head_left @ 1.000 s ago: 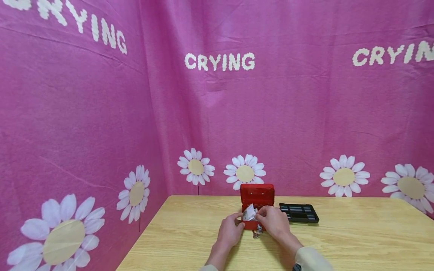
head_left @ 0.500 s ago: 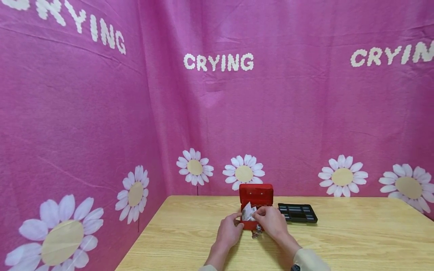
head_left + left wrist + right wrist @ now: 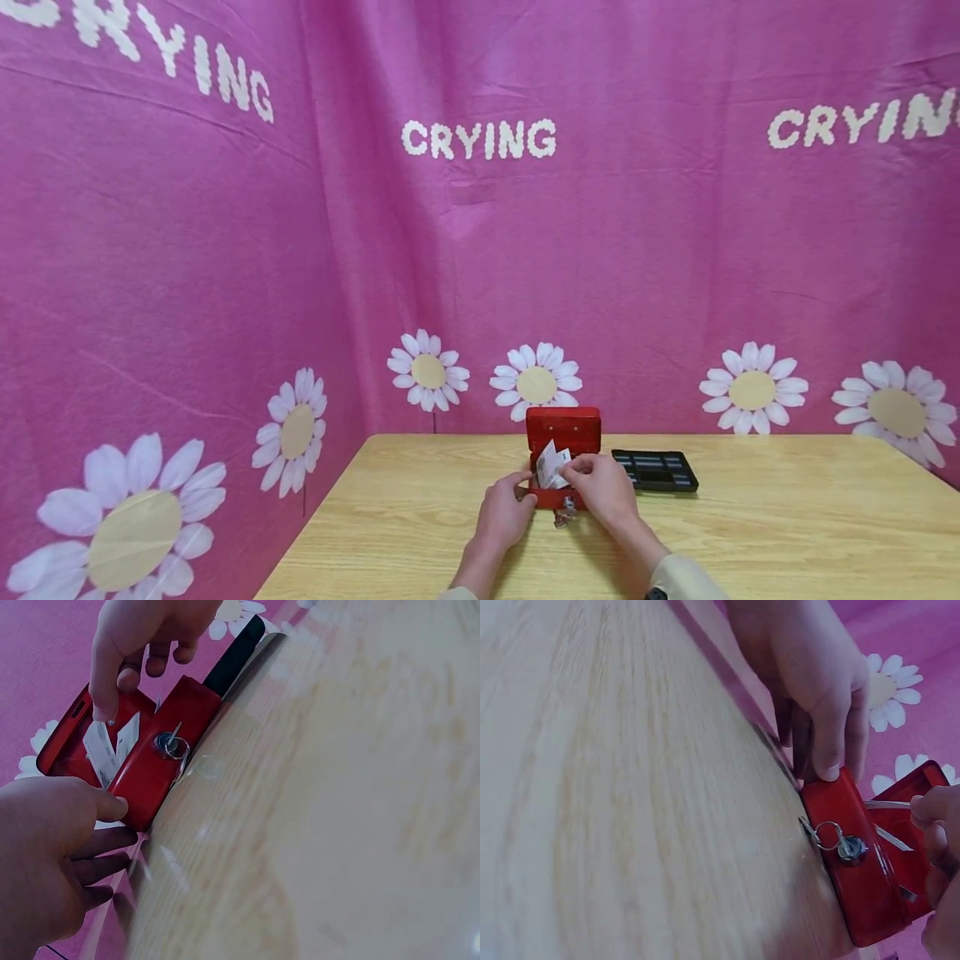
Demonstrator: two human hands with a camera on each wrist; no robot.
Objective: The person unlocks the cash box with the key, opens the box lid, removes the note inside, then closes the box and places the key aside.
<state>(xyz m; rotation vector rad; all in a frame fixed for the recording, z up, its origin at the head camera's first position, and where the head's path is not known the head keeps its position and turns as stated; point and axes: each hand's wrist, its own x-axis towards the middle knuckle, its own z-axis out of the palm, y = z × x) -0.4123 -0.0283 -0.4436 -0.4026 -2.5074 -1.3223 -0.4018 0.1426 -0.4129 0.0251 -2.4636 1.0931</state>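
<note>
A red cash box (image 3: 557, 498) stands on the table with its lid (image 3: 564, 428) raised. A key hangs on a ring (image 3: 177, 748) from the lock in the front panel. My left hand (image 3: 504, 515) grips the box's front left corner, its thumb on the front panel and its fingers along the side. Two white paper slips (image 3: 551, 465) with faint print stick up out of the box at a slant. Over the box's right part, my right hand (image 3: 603, 490) pinches a slip between thumb and index finger. The inside of the box is partly hidden by this hand.
A black tray (image 3: 660, 472) with several compartments lies on the table just right of the box. The light wooden table (image 3: 787, 533) reaches back to a pink curtain (image 3: 637, 275) printed with daisies and lettering, which also hangs on the left.
The paper slips have risen a little out of the box, and my right hand's fingertips have lifted slightly with them. My left hand keeps its grip on the corner.
</note>
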